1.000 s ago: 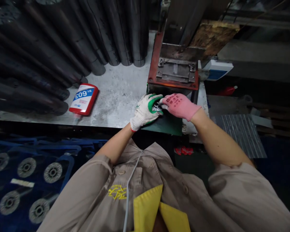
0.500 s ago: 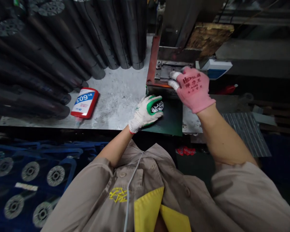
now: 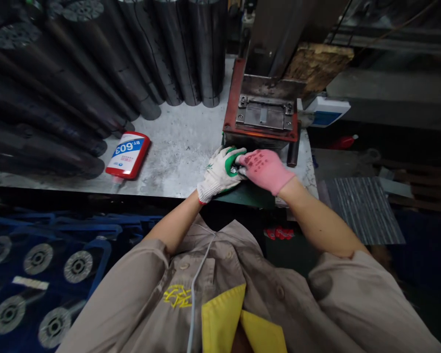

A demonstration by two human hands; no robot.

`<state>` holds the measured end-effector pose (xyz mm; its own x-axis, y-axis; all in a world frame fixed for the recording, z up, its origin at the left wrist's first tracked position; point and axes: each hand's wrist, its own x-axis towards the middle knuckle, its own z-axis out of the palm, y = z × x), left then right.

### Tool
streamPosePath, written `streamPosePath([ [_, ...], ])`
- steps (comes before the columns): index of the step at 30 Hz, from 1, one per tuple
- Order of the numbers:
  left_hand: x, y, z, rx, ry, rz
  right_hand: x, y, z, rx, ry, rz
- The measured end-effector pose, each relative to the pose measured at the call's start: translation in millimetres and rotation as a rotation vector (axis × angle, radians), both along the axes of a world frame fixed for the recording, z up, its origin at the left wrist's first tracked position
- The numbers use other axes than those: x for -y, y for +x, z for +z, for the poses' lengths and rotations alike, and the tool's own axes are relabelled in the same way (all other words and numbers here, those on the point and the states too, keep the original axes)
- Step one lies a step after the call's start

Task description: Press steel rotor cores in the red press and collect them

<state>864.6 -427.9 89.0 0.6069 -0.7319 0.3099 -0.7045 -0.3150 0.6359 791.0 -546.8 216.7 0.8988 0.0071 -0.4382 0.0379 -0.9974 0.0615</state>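
Close in, the left hand [image 3: 220, 171], in a white glove with a green palm, curls around a small metal part [image 3: 234, 169], mostly hidden, above a dark green mat [image 3: 255, 194]. The pink-gloved right hand [image 3: 267, 169] has its fingertips at that part; whether they pinch anything, I cannot tell. Leftward lies a red bottle [image 3: 128, 154]; beyond the hands sits a metal fixture [image 3: 268, 117] on a red plate [image 3: 232, 100], and farther back stand dark cylinders [image 3: 178, 54].
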Motion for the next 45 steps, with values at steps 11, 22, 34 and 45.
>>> streamPosePath([
  [11,17.1,-13.1,0.4,-0.058,-0.029,0.19,72.0,34.8,8.4,0.673,0.027,-0.222],
  [22,10.7,-4.6,-14.9,0.025,-0.023,0.092,48.3,4.7,-35.2,0.168,0.109,0.002],
  [34,-0.1,0.5,-8.6,-0.021,-0.09,0.035,66.9,33.8,14.6,0.567,-0.083,-0.28],
  [45,20.5,-20.9,-7.2,0.009,-0.094,0.246,52.0,-15.4,3.2,0.501,0.143,-0.274],
])
